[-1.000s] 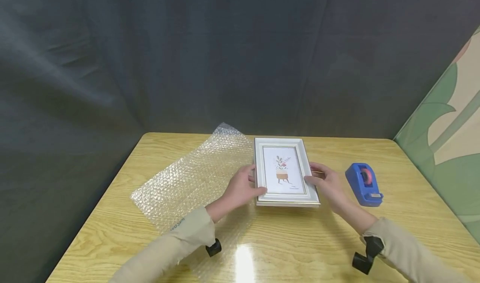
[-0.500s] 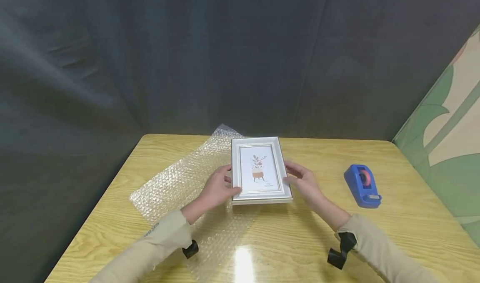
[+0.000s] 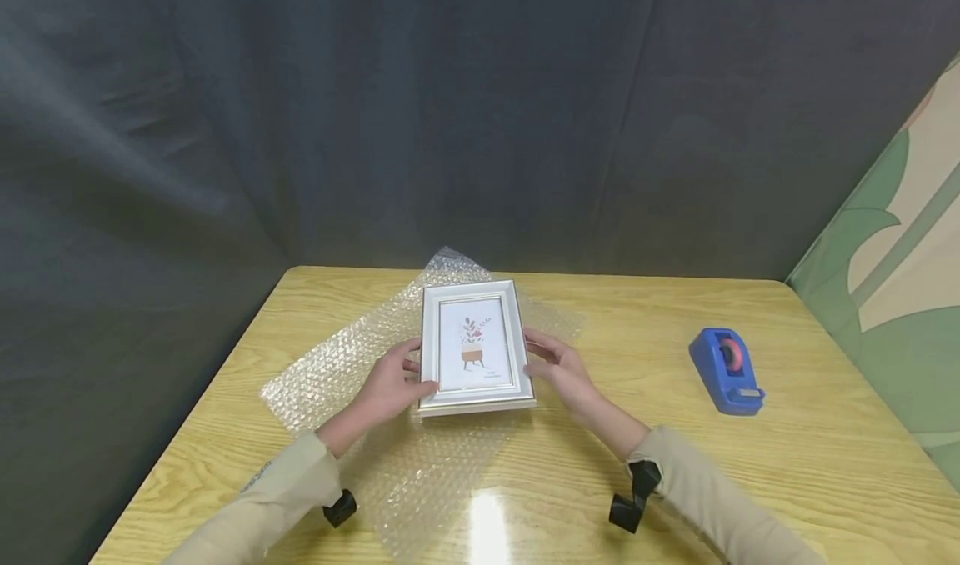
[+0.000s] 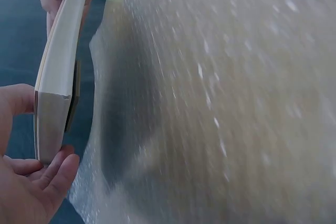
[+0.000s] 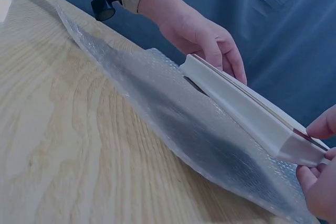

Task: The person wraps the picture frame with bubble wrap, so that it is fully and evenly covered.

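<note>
One bubble-wrap sheet is lying beneath the left hand, which is gripping one picture frame, raised above the wrap between both hands; the right hand is gripping its other side; one blue tape dispenser is resting well right of that hand.

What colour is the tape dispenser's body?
The tape dispenser has a blue body; it shows best in the head view.
</note>
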`<act>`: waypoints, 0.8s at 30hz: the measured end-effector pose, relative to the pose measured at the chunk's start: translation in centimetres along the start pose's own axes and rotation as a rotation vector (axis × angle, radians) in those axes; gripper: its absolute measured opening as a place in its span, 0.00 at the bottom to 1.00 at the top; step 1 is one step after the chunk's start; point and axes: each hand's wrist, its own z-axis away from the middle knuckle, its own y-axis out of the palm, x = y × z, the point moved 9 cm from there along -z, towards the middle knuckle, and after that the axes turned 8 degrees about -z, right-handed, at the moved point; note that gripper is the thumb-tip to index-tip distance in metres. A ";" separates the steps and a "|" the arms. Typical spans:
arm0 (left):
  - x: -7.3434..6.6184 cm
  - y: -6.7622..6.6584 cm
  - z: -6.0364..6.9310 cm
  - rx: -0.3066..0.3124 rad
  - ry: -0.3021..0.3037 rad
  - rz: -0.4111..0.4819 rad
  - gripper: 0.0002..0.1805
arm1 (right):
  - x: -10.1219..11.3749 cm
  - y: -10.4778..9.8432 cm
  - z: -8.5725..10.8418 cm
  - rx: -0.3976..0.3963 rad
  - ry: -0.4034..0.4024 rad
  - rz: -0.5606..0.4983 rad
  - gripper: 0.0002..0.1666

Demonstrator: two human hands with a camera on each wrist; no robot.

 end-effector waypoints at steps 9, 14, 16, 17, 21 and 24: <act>2.8 -1.0 0.6 0.027 -0.023 -0.004 0.39 | -1.7 2.5 -0.3 0.015 -0.006 -0.055 0.35; 4.0 -1.4 0.6 0.027 -0.039 -0.015 0.39 | -2.6 3.5 -0.3 0.032 -0.001 -0.076 0.34; 4.1 -1.6 0.5 0.025 -0.032 -0.014 0.39 | -2.9 3.9 -0.4 0.039 0.002 -0.084 0.34; 4.2 -1.6 0.4 0.025 -0.029 -0.012 0.39 | -3.0 4.0 -0.5 0.039 0.002 -0.087 0.34; 4.5 -1.7 0.1 0.019 -0.016 -0.011 0.38 | -3.4 4.3 -0.7 0.024 0.006 -0.100 0.34; 4.9 -1.5 -0.2 0.025 -0.021 -0.013 0.38 | -3.7 4.4 -1.0 0.003 0.005 -0.113 0.34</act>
